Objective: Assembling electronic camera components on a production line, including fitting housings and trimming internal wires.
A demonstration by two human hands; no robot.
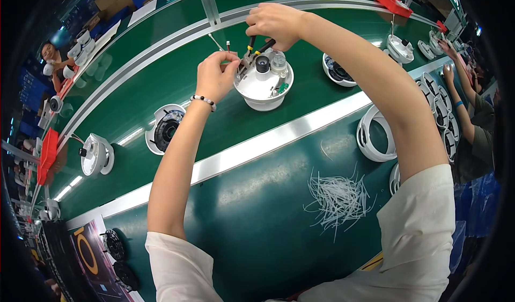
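Note:
A white dome-camera base (264,91) with a black lens sits upright on the green belt in front of me. My right hand (278,25) is closed around the black and yellow handles of a pair of pliers (264,47), whose jaws point down at the base's left side. Beside the jaws, my left hand (216,75) has its thumb and fingers pinched together at the rim. What they pinch is too small to make out. A thin wire with a small white connector (228,45) sticks up behind the left fingers.
A pile of thin white plastic strips (340,199) lies on the near bench. White rings (376,134) stand to its right. More camera units (96,154) rest along the belt, with a metal rail (300,127) along its near side. Co-workers' arms (461,106) reach in at right.

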